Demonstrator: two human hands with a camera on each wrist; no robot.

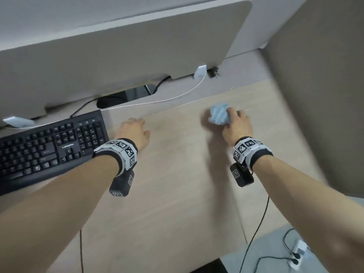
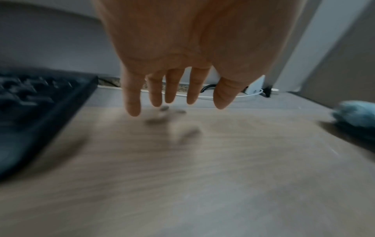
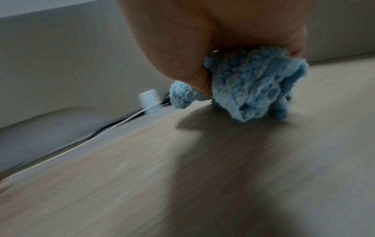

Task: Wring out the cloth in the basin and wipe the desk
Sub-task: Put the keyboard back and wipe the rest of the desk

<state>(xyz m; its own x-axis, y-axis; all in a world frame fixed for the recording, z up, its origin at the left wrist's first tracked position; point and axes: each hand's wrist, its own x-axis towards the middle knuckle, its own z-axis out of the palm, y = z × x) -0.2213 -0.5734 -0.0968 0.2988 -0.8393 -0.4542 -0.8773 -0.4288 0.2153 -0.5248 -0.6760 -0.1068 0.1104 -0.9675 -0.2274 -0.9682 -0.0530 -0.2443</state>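
Blue fleecy cloth [image 3: 253, 83] sits bunched inside our right hand [image 1: 237, 125], whose grip is closed round it, thumb and fingers curled in, pressing its underside onto the pale wood-grain bench [image 1: 177, 184]. We judge the wringing done, since no basin shows, and the wiping step in hand. Out to the left of the grip, well apart, our left hand [image 1: 134, 131] hovers just over the bench with fingers straight and spread, holding nothing. Beyond it lies a black keyboard [image 1: 49, 146]. Next we need firm downward pressure and sweeping strokes, steering short of the white cable [image 1: 177, 95] behind the grip. Our right wrist view shows the thumb dug into the folds; the head view hides that but shows both hands together. Our left wrist view shows only the cloth's edge.
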